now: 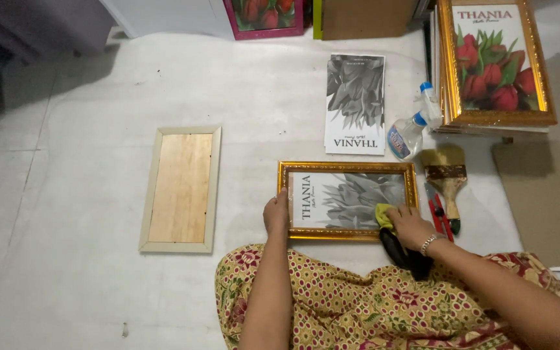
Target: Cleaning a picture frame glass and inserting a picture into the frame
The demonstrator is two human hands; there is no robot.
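A gold picture frame [347, 167] lies flat on the floor in front of me, with a grey flower print under its glass. My left hand [276, 214] rests on the frame's left edge and steadies it. My right hand [410, 226] presses a yellow-and-black cloth [384, 216] against the glass at the frame's lower right corner. A bracelet sits on my right wrist. My patterned skirt [345, 301] covers my lap below the frame.
A pale wooden frame [181, 188] lies face down to the left. A loose grey print [355, 104], a spray bottle [409, 133], a wide brush [446, 172] and a red cutter [437, 214] lie nearby. Gold frames with red tulips [495, 61] are stacked at the right, beside cardboard [542, 198].
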